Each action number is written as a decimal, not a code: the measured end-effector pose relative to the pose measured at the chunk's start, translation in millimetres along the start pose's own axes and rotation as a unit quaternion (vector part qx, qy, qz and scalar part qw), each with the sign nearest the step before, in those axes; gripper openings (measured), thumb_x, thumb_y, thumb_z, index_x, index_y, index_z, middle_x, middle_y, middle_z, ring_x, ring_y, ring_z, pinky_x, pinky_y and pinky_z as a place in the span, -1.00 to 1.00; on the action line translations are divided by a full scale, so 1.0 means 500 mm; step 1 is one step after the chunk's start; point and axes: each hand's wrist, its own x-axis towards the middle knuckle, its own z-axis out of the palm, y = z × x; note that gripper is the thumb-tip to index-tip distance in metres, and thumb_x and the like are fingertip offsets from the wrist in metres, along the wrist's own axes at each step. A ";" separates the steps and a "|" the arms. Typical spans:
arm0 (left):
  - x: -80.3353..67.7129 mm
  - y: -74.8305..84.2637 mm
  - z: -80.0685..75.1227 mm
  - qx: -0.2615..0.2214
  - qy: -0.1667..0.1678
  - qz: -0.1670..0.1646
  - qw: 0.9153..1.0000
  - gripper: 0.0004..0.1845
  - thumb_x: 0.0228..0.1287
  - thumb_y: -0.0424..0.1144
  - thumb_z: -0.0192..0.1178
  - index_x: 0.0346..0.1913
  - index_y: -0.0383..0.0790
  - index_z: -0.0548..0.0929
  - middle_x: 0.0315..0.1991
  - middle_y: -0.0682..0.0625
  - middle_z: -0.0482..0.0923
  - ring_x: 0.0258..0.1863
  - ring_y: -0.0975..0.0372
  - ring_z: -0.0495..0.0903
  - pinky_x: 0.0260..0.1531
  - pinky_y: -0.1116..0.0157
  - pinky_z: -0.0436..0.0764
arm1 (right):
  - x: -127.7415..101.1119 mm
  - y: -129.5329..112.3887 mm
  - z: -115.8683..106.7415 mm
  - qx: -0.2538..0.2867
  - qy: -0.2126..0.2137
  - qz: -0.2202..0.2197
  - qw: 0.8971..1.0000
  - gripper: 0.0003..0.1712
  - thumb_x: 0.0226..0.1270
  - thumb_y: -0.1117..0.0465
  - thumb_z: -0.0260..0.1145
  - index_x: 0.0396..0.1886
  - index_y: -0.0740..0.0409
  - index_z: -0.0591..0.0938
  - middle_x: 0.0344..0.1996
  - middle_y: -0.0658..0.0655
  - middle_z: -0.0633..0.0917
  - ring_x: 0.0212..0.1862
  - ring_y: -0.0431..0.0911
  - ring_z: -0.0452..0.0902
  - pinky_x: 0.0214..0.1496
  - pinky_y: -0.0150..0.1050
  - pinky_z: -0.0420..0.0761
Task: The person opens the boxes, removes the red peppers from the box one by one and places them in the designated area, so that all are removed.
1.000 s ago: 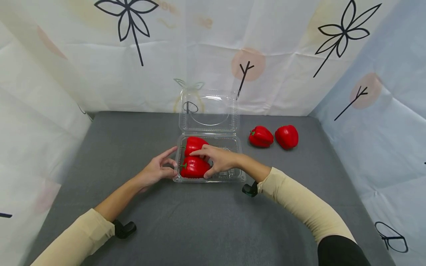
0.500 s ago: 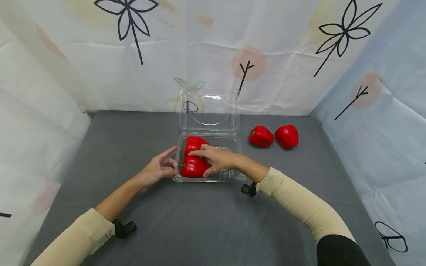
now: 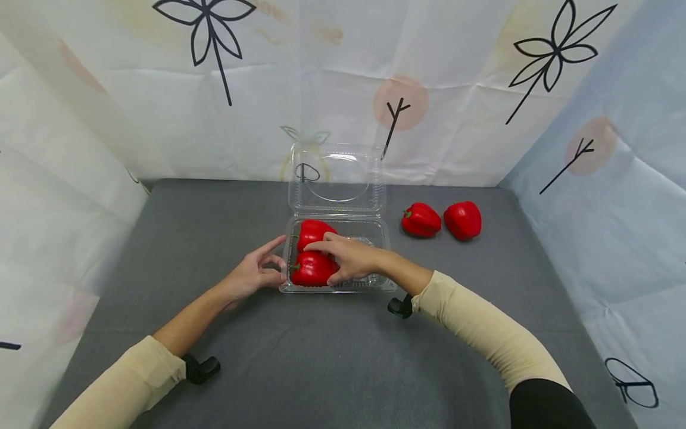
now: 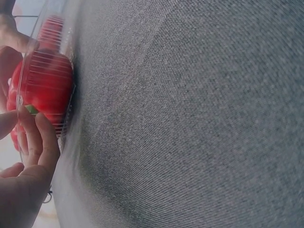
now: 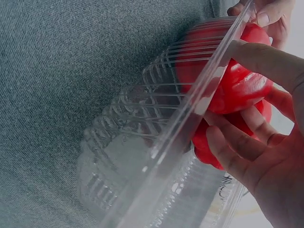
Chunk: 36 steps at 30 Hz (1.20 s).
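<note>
Inside an open clear plastic clamshell container (image 3: 387,244), two red bell peppers lie one behind the other at the left end. My right hand (image 3: 356,258) reaches in from the right and grips the front bell pepper (image 3: 311,271), its fingers over the top and between the peppers, thumb at the near side. The rear bell pepper (image 3: 312,231) is partly covered by that hand. At the container's left edge, my left hand (image 3: 252,275) pinches the rim between thumb and fingers; the left wrist view shows its fingertips (image 4: 45,124) by the green stem.
Two more red bell peppers, a left one (image 3: 421,220) and a right one (image 3: 462,220), lie on the grey cloth to the container's right. The raised clear lid (image 3: 336,199) leans toward the patterned backdrop (image 3: 461,137) at the table's far edge.
</note>
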 end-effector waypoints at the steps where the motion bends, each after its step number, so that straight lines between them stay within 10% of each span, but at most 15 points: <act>1: 0.000 0.000 0.000 0.000 -0.001 0.001 1.000 -0.09 0.31 -0.50 0.21 0.60 -0.05 -0.02 -0.08 -0.25 0.40 -0.28 0.16 0.62 -0.10 0.21 0.68 | 0.000 0.001 0.000 0.000 0.000 -0.001 1.000 -0.10 0.10 0.21 0.54 0.45 0.02 0.36 0.05 0.12 0.43 0.06 -0.05 0.41 0.05 -0.16 0.55; 36: 0.001 0.003 0.002 -0.005 0.006 0.003 1.000 -0.07 0.27 -0.52 0.23 0.60 -0.06 0.00 -0.10 -0.20 0.40 -0.32 0.19 0.63 -0.15 0.23 0.68 | -0.069 0.004 -0.055 0.071 0.015 -0.034 0.997 -0.08 0.07 0.27 0.55 0.45 0.05 0.37 0.12 0.12 0.49 0.09 -0.04 0.43 0.03 -0.06 0.63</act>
